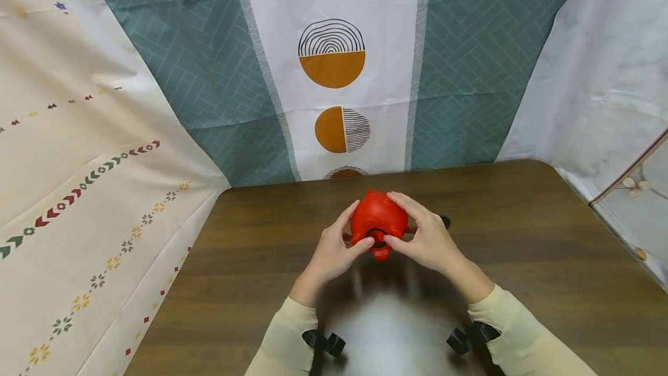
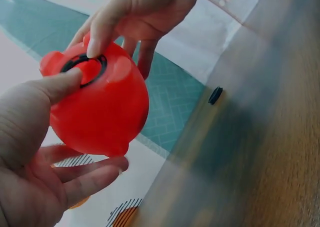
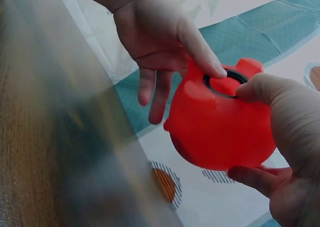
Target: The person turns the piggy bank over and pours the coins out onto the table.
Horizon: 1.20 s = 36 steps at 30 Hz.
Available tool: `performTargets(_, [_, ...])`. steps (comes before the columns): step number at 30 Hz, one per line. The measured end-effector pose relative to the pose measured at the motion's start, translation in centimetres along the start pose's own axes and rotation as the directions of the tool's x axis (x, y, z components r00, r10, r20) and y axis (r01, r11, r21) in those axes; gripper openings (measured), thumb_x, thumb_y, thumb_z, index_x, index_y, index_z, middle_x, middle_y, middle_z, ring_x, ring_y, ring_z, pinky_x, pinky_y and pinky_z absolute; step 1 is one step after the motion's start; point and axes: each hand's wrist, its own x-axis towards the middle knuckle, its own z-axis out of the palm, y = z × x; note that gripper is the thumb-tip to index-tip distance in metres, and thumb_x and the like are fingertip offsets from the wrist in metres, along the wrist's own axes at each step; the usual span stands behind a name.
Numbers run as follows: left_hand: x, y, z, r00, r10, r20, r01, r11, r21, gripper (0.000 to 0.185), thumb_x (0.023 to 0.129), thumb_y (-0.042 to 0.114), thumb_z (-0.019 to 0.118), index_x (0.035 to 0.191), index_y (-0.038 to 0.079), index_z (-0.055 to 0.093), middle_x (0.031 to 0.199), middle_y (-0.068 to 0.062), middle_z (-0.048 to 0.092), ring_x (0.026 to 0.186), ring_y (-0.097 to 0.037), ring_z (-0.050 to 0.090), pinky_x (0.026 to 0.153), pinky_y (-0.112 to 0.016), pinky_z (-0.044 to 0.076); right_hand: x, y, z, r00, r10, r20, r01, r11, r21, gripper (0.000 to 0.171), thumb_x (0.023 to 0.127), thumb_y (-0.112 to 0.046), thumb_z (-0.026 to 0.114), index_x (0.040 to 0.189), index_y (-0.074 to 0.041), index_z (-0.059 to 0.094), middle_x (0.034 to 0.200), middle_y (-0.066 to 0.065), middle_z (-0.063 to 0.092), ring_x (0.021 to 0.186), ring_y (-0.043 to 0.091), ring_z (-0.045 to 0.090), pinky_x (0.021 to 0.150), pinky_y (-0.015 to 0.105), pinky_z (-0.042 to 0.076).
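Both hands hold a round red piggy bank (image 1: 377, 217) above the wooden table, its stubby-footed underside turned toward me. A black ring (image 2: 104, 64) lines the round opening in that underside. My left hand (image 1: 332, 253) grips one side, the thumb at the ring and the fingers spread behind the body. From the other side my right hand (image 1: 434, 241) grips it, its thumb also at the ring's edge. In the right wrist view both thumbs meet the black ring (image 3: 242, 77) from opposite sides. Much of the bank's far side is hidden.
A small black round cap (image 2: 215, 95) stands on edge on the table (image 1: 271, 231), beyond my right hand. Behind the table hangs a green and white patterned cloth (image 1: 469, 74). Pale cloths hang at the left (image 1: 78, 132) and right (image 1: 600, 74).
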Motion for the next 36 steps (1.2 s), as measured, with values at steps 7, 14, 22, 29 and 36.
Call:
performTargets(7, [-0.2,0.5,0.2,0.992,-0.109,0.058,0.114,0.989,-0.092,0.079,0.089,0.036,0.069,0.152,0.033,0.022,0.143,0.000,0.045,0.078,-0.024,0.070,0.074,-0.030,0.057,-0.3,0.3,0.4,0.997,-0.072,0.010,0.073,0.992,-0.102,0.078,0.075,-0.015,0.083,0.144,-0.020,0.046,0.147,0.000,0.042,0.123,0.026,0.050,0.074,0.036,0.058])
performTargets(14, [-0.5,0.7,0.4,0.980,-0.185,0.074,0.193,0.973,-0.125,0.076,0.093,0.045,0.058,0.154,0.027,0.017,0.143,-0.001,0.044,0.109,-0.023,0.061,0.084,-0.035,0.055,-0.3,0.2,0.9,0.977,-0.205,0.050,0.211,0.956,-0.205,0.079,0.071,-0.013,0.083,0.141,-0.015,0.048,0.144,0.003,0.048,0.129,0.029,0.043,0.088,0.047,0.052])
performTargets(22, [-0.2,2.5,0.2,0.956,-0.289,0.048,0.291,0.918,-0.269,0.069,0.095,0.036,0.058,0.151,0.016,0.024,0.137,-0.007,0.048,0.116,-0.026,0.053,0.085,-0.038,0.054,-0.2,0.2,1.1,0.975,-0.200,0.096,0.208,0.975,-0.082,0.082,0.075,-0.011,0.082,0.146,-0.009,0.041,0.150,0.008,0.038,0.134,0.029,0.039,0.094,0.047,0.048])
performTargets(29, [-0.1,2.7,0.1,0.973,-0.230,-0.012,0.208,0.898,-0.387,0.070,0.094,0.029,0.060,0.151,0.013,0.022,0.141,-0.009,0.042,0.122,-0.029,0.048,0.093,-0.041,0.050,-0.1,0.2,1.1,0.997,0.061,0.050,-0.066,0.994,0.091,0.077,0.085,-0.026,0.074,0.150,-0.018,0.034,0.155,0.005,0.026,0.132,0.033,0.040,0.091,0.053,0.048])
performTargets(36, [0.2,0.6,1.1,0.982,-0.188,0.025,0.179,0.870,-0.460,0.076,0.093,0.032,0.062,0.152,0.024,0.016,0.144,-0.003,0.039,0.127,-0.024,0.044,0.099,-0.039,0.046,-0.3,0.2,1.4,0.966,0.205,0.160,-0.231,0.959,0.167,0.087,0.086,-0.034,0.073,0.153,-0.032,0.019,0.144,0.005,0.043,0.123,0.030,0.050,0.083,0.039,0.055])
